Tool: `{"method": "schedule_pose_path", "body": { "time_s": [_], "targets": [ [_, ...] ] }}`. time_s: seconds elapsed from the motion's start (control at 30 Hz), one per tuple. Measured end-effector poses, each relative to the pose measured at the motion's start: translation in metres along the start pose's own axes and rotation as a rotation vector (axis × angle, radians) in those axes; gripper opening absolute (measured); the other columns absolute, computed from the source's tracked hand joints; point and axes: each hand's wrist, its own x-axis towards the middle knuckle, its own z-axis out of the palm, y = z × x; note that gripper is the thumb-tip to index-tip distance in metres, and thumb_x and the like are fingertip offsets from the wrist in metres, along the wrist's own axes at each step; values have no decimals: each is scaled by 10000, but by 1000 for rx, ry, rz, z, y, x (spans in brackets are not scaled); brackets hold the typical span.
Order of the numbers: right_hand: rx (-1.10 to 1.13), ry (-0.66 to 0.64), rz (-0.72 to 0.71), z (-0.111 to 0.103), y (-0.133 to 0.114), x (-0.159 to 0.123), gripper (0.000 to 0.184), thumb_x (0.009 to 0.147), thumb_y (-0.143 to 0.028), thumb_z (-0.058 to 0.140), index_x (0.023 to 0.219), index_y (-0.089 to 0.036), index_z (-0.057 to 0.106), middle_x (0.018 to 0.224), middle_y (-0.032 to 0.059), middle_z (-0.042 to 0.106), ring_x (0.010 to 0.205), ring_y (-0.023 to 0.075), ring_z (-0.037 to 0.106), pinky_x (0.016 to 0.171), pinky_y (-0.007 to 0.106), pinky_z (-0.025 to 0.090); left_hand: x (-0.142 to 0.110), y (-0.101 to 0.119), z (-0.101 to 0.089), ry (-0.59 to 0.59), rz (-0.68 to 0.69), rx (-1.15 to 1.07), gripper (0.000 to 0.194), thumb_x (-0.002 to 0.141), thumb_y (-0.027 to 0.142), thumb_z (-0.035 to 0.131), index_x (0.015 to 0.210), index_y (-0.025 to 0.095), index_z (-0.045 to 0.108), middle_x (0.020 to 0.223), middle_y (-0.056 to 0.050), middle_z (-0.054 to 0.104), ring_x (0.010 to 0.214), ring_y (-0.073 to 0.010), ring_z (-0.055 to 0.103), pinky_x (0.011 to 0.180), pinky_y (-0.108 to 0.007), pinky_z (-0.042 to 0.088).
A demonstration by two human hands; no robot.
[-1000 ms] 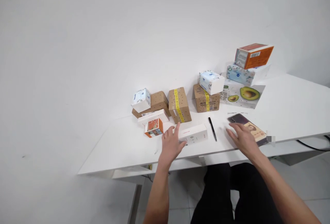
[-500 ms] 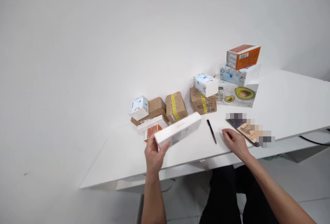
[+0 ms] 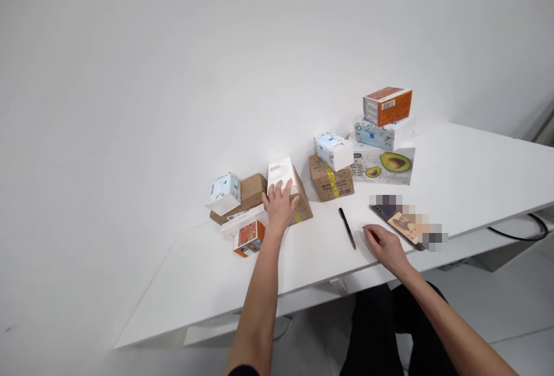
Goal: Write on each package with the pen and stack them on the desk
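Observation:
My left hand (image 3: 280,206) lies with spread fingers on the near end of a white box (image 3: 280,169). That box rests on top of a dotted brown cardboard box (image 3: 305,205) with yellow tape, near the wall. My right hand (image 3: 384,247) rests at the table's front edge with its fingers curled in and nothing visible in them. To its left lies a black pen (image 3: 347,228). Just beyond it is a phone (image 3: 400,221), partly blurred out.
On the white table (image 3: 467,174), a small orange-and-white box (image 3: 250,239) stands left of my left forearm. Behind it, a tissue pack (image 3: 224,192) tops a brown box (image 3: 254,188). Rightward, another tissue pack (image 3: 334,150) tops a taped carton (image 3: 331,183). An avocado box (image 3: 385,165) bears stacked packs.
My left hand has carried the white box away from me, set it on the middle brown box and loosened its fingers. My right hand stays in place. The view has shifted slightly.

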Motion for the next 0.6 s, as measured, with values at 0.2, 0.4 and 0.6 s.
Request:
{"method": "schedule_pose_path", "body": {
  "time_s": [0.2,0.4,0.6],
  "targets": [
    [3,-11,26,2,0,1,226,880,-321,454,882,-191,639,798,58,708,646,175,651,615,277,502,13,13,-7,56,-18,-32,555,885,509,392,1369,240,432,1411,-153,388,1340,-393,240,1042,-643,184],
    [19,-6,42,2,-1,3,217,878,-316,456,866,-195,637,764,50,697,627,170,641,601,271,500,46,94,-17,185,121,-225,506,863,433,480,1334,248,470,1360,-158,383,1222,-338,384,1010,-499,332],
    [28,23,60,4,0,3,214,886,-309,450,875,-202,634,752,52,690,609,168,627,587,272,490,109,173,-16,112,58,-332,623,761,445,641,1327,263,452,1456,-165,221,1283,-480,209,897,-660,334]
  ]
}}
